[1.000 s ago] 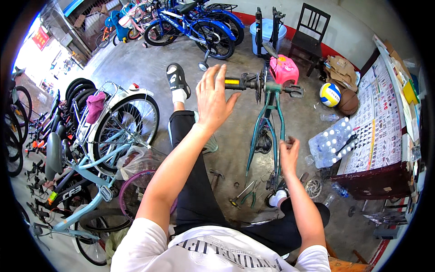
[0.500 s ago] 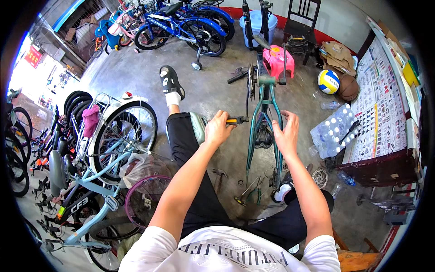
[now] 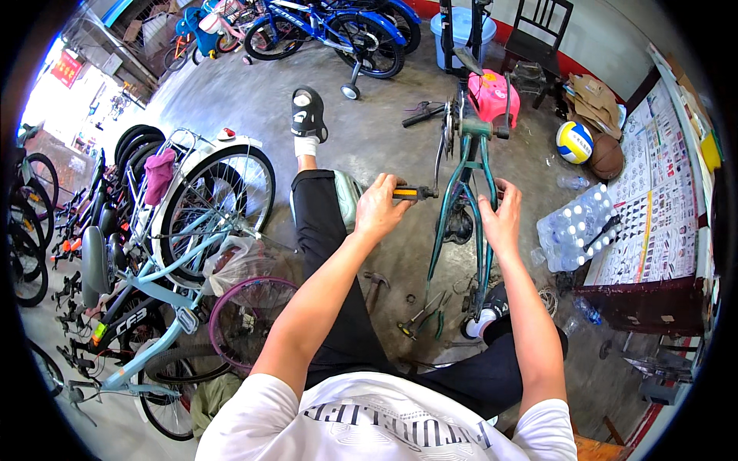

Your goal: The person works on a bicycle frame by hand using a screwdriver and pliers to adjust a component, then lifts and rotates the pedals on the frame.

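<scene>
A green bicycle frame (image 3: 441, 223) stands upside down or tipped in front of me, its two stays running toward my legs. My left hand (image 3: 380, 209) is closed round the outer end of a black and yellow pedal (image 3: 416, 193) on the left crank arm (image 3: 438, 164). The chainring (image 3: 448, 127) sits above it, beside the bottom bracket. My right hand (image 3: 503, 220) is at the right-hand stay, thumb on one side and curled fingers on the other. How firmly it grips does not show.
Pliers (image 3: 440, 316) and a hammer (image 3: 376, 286) lie on the floor between my legs. A light-blue bicycle (image 3: 169, 288) and other bicycles crowd the left. Bottled water (image 3: 576, 227), balls and a pink stool (image 3: 492, 98) are to the right and ahead.
The whole view has shifted, so the scene sits farther right. More of the pedal shows beyond my left fingers. My right hand stays at the frame's stay.
</scene>
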`<state>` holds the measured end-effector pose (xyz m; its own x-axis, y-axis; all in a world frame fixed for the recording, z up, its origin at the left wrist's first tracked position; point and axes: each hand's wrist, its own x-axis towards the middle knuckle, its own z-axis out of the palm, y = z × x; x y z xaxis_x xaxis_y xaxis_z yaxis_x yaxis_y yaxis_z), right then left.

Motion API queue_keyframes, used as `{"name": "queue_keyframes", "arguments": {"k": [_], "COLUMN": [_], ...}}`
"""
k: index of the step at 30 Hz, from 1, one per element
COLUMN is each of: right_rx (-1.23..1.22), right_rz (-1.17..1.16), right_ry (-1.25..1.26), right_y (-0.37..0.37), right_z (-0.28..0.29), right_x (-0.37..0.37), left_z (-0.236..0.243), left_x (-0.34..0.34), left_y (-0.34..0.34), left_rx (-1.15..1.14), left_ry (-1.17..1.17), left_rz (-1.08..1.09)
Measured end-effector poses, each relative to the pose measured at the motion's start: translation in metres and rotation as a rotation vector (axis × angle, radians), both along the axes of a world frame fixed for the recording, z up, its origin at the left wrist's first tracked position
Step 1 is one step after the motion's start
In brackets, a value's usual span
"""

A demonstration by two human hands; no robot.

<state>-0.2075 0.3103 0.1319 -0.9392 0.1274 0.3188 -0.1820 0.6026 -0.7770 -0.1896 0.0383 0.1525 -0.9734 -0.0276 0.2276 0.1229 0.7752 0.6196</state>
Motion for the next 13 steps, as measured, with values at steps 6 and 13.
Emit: {"name": "queue_keyframes", "arguments": {"k": [6, 13], "right_rx": [-0.012, 0.056], "right_rz": [0.010, -0.005], "right_ry": [-0.009, -0.009], "right_y": [-0.001, -0.005], "right_z": [-0.002, 0.007], "right_x": [-0.004, -0.004], "left_z": [0.046, 0.013], "left_x": [0.022, 0.053], "left_y": [-0.006, 0.003], "left_rx": [0.154, 0.577], "left_ry": [0.184, -0.094], "left_rz": [-0.037, 0.095]}}
